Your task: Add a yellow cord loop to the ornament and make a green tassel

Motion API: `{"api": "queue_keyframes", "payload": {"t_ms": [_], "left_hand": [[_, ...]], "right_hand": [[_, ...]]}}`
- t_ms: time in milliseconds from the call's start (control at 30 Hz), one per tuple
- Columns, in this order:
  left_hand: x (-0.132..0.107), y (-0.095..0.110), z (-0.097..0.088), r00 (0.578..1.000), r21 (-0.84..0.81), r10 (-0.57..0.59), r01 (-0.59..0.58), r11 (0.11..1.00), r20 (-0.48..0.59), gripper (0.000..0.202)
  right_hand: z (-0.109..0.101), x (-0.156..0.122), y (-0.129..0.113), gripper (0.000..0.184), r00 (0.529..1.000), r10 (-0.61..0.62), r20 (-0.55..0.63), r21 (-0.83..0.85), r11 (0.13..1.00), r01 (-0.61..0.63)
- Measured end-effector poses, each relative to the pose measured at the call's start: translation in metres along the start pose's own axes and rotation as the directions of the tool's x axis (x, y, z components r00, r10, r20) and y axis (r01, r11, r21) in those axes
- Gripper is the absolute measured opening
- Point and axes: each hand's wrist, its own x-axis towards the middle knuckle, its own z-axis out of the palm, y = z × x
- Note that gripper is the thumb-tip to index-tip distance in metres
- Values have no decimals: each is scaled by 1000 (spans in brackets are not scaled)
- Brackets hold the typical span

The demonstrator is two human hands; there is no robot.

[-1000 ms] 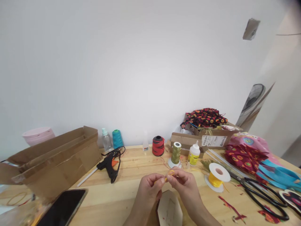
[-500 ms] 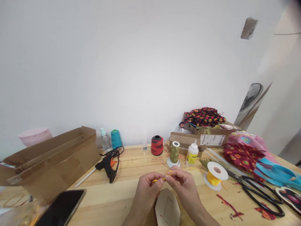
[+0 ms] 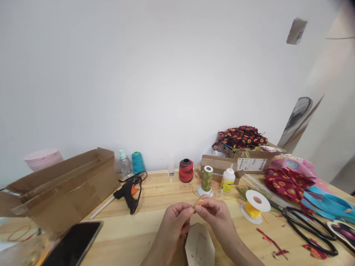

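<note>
My left hand (image 3: 174,223) and my right hand (image 3: 215,218) meet low in the middle of the view, just above the wooden table (image 3: 155,195). Both pinch a thin yellow cord (image 3: 199,202) that forms a small loop between the fingertips. A beige hexagonal card piece (image 3: 200,248) lies under the hands at the near edge. A white spool of yellow cord (image 3: 255,207) stands right of my right hand. An olive thread spool (image 3: 206,179) stands just beyond the hands.
A black glue gun (image 3: 129,194) and an open cardboard box (image 3: 59,188) are to the left, with a dark phone (image 3: 73,244) near the front. Black scissors (image 3: 310,227), patterned fabric (image 3: 288,181), blue strips (image 3: 327,205), a glue bottle (image 3: 227,180), a red spool (image 3: 186,171) and another cardboard box (image 3: 241,160) fill the right and back.
The hands have stayed together over the card, shifting the pinch on the yellow cord slightly; the loop sits a little differently. The view has swayed a bit.
</note>
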Motion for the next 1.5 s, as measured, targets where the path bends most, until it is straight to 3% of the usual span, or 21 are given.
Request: {"api": "queue_keyframes", "payload": {"t_ms": [133,200,400,600,867,1000,1233,1500], "left_hand": [[-1,4,3,1000,119,6,-2,993,-30,18],[-1,5,4,998,190,28,-18,982,-50,16],[0,1,4,997,184,66,-56,981,-50,18],[-3,1,2,997,6,75,-75,997,16,33],[-3,2,-1,998,33,33,-35,999,51,21],[-4,4,-1,999,58,24,-25,998,25,22],[-2,2,1,999,97,32,-32,995,3,19],[-2,1,2,999,78,40,-40,996,0,15]], "right_hand": [[0,-3,1,19,989,-145,-18,-201,970,139],[0,-4,2,19,986,-164,-35,-232,961,152],[2,-3,9,17,995,-45,-92,-44,998,41],[2,-1,1,17,996,65,-54,61,996,-61],[2,0,-6,14,981,153,-122,169,977,-131],[2,1,-4,15,989,98,-110,115,990,-86],[2,-1,1,17,990,-126,-59,-216,970,111],[5,-2,2,19,991,-87,-102,-190,980,66]]}}
